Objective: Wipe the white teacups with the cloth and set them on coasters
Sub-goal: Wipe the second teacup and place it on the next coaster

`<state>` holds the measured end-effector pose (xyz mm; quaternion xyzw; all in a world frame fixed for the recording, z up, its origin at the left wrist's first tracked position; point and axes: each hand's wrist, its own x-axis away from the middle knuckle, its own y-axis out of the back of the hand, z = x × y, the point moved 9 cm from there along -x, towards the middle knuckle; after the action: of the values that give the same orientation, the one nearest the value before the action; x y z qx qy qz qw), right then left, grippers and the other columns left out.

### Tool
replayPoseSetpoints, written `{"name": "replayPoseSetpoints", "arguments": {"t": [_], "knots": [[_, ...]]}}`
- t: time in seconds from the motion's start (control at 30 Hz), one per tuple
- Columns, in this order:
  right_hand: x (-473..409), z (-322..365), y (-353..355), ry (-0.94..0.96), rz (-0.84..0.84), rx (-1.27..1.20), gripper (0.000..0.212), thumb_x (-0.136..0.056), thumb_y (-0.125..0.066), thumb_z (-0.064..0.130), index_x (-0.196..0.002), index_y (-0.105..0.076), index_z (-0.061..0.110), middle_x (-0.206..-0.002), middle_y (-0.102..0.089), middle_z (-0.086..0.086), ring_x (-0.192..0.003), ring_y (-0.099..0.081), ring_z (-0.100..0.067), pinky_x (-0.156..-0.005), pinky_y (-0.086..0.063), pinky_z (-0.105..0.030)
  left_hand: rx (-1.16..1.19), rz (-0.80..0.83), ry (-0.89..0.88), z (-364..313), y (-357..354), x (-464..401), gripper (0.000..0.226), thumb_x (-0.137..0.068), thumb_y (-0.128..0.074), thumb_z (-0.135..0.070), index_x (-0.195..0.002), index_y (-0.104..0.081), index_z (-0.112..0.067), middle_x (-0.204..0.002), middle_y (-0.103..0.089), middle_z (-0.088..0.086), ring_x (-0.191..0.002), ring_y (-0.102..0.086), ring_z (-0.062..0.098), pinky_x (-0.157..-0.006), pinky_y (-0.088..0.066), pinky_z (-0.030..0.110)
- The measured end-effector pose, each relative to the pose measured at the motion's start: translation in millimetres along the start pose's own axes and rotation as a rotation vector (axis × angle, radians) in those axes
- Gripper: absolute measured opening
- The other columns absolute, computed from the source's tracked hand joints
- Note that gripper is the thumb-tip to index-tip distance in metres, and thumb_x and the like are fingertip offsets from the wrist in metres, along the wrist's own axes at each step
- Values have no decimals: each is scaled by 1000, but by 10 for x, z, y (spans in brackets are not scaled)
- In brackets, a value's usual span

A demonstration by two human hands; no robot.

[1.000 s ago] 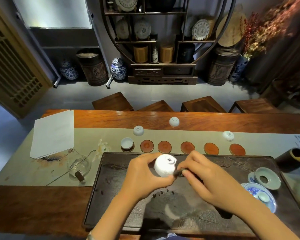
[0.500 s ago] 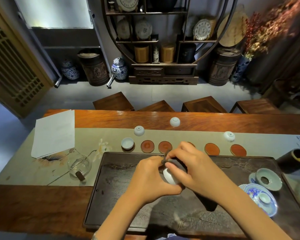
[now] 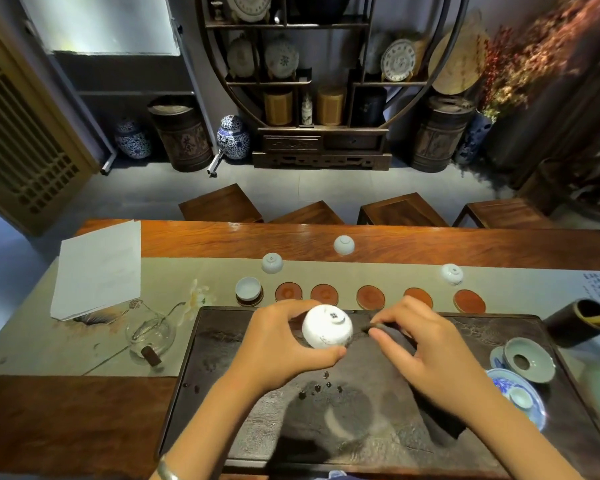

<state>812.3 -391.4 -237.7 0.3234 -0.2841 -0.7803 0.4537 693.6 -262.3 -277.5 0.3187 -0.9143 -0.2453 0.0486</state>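
From the head view: left hand (image 3: 284, 348) curled round a white teacup (image 3: 327, 326), held foot-up over the dark tea tray (image 3: 361, 427), thumb under the rim, fingers behind. Right hand (image 3: 426, 351) pinching a dark cloth (image 3: 395, 336) just beside the cup, its tip close to the wall, contact not clear. Beyond the tray, a row of coasters on the tabletop (image 3: 222, 237): far-left coaster (image 3: 250, 300) already carrying an upright cup (image 3: 247, 288); five red-brown coasters bare, the nearest (image 3: 288, 292) beside the filled one, the last (image 3: 469, 301) at the right end. Three more cups waiting upside down behind the row: one (image 3: 272, 262) on the runner, one (image 3: 344, 244) on the wood, one (image 3: 451, 274) to the right. Judged early in the job: one cup set, one in the grip mid-wipe, three untouched.
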Motion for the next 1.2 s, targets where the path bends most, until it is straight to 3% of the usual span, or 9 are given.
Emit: {"name": "replayPoseSetpoints", "arguments": {"t": [0.13,0.23,0.33,0.47,0.63,0.8,1.0,1.1,1.2], "knots": [[-67,27,49,-51,-141,-91,4,-86,-66,18,-89,-64,19,-85,-58,11,-85,-53,3,-70,-37,-7,23,83,-71,-154,-171,-16,47,-56,-87,-37,-101,-73,-35,-96,-72,-17,-94,-67,1,-78,-52,16],[-69,45,13,-93,-203,-103,6,-86,-63,14,-85,-59,18,-84,-57,8,-85,-52,1,-67,-38,-9,1,-41,-77,-202,-137,-24,46,-56,-83,-42,-100,-70,-39,-94,-71,-18,-93,-66,2,-78,-52,19],[-16,127,-125,-70,-101,-141,8,-88,-60,20,-83,-54,21,-82,-54,9,-80,-53,-7,-65,-41,-20,-31,-141,-22,-102,-30,-23,40,-57,-81,-45,-96,-71,-41,-89,-71,-16,-87,-65,3,-73,-52,21],[39,239,-233,-18,60,-212,7,-86,-62,24,-84,-59,29,-83,-56,14,-81,-56,-8,-65,-40,-15,-170,-39,-32,-29,-71,17,39,-59,-77,-47,-95,-69,-38,-84,-69,-16,-83,-63,4,-68,-51,27],[-163,172,32,-62,-127,-141,3,-85,-66,17,-86,-63,19,-85,-59,10,-86,-55,-1,-70,-39,-10,-254,3,-122,-104,-161,53,47,-58,-76,-54,-100,-67,-35,-88,-67,-18,-85,-62,4,-69,-49,23],[-194,284,-219,12,55,-68,6,-85,-64,22,-88,-63,17,-83,-53,9,-78,-52,-5,-67,-45,-27,-254,39,-150,-168,-260,64,39,-57,-74,-48,-92,-62,-36,-78,-66,-17,-75,-62,3,-57,-45,18],[-21,372,-355,149,230,-42,12,-87,-59,30,-95,-64,23,-89,-51,8,-77,-55,-9,-66,-47,-33,-301,55,-118,-80,-315,142,33,-56,-69,-51,-70,-55,-24,-64,-53,-8,-64,-50,10,-57,-44,33],[132,270,-366,134,298,-96,10,-86,-60,32,-94,-66,29,-88,-53,12,-76,-56,-8,-65,-47,-31,-263,31,-76,-30,-218,141,42,-56,-73,-53,-92,-68,-32,-80,-65,-14,-79,-60,5,-68,-48,26],[130,-28,-104,-5,131,-147,7,-84,-67,23,-89,-70,27,-84,-60,14,-80,-58,-8,-70,-47,-27,-233,-1,-96,-51,-89,135,52,-56,-77,-53,-104,-68,-34,-94,-67,-19,-91,-62,1,-78,-48,19]]}}
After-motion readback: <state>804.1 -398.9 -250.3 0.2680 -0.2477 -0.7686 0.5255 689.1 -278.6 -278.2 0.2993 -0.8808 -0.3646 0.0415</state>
